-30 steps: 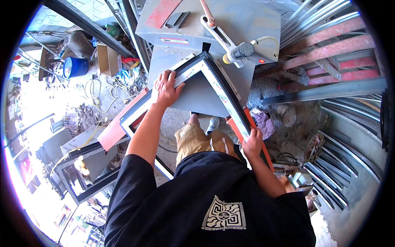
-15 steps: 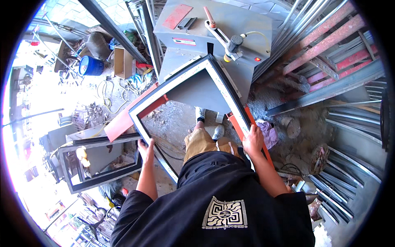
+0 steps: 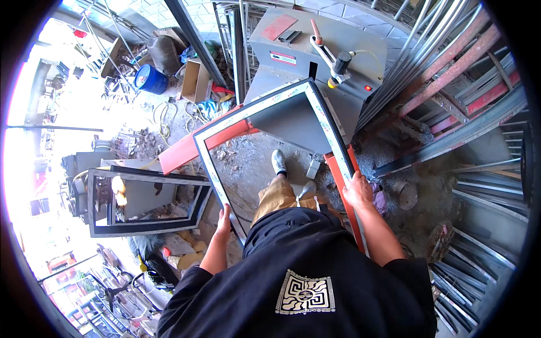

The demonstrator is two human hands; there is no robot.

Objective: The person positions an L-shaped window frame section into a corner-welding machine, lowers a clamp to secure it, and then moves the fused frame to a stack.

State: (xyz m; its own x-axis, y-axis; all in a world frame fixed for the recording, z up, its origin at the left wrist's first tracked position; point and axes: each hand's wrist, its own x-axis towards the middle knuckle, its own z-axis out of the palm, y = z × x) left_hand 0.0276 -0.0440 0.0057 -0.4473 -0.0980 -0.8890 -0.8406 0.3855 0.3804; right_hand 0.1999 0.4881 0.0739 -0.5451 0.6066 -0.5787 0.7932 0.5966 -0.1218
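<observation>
1. Head view: your left hand (image 3: 224,221) has left the frame's far-left bar for its near-left one, at 7 o'clock; it touches there, but whether it grips, you cannot tell.
2. Your right hand (image 3: 359,191) stays closed around the right bar, at 4 o'clock.
3. So you now flank the frame (image 3: 256,110) low on both sides, its far corner at 12–1 o'clock, by the machine (image 3: 355,39), with no hand on that corner.
4. Under it run red supports (image 3: 203,143); the floor (image 3: 239,163) is littered.
5. Around you: bucket (image 3: 151,79) at 10, second frame (image 3: 146,230) at 8.
</observation>
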